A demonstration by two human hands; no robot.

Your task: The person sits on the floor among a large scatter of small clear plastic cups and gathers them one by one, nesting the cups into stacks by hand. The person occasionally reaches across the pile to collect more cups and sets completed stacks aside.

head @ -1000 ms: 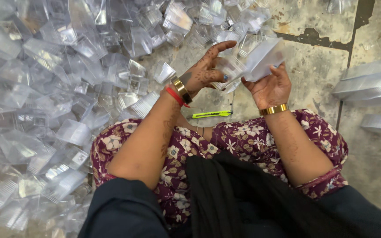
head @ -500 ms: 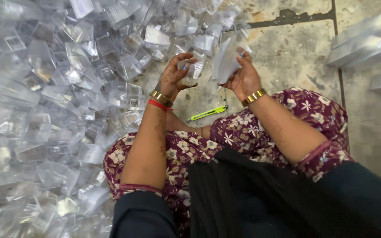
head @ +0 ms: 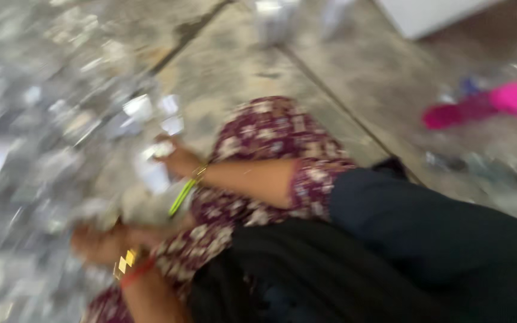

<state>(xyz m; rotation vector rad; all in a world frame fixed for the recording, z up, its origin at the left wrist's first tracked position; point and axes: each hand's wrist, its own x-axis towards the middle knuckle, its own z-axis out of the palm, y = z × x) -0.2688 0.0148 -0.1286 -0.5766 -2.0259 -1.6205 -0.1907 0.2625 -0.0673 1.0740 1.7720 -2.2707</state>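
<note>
1. Clear plastic box (head: 152,173): small, see-through, badly blurred, held at the right hand (head: 178,160), above the floor.
2. Heap of clear plastic boxes (head: 43,119): spread over the floor, left hand (head: 100,242) at its edge; hold unclear.

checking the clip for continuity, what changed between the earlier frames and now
The view has swung to the right and tilted, and is now blurred. The left hand has dropped low toward the pile of clear plastic pieces; the right hand still holds a clear piece. A pink object has come into view. The green pen still lies by the lap.
</note>
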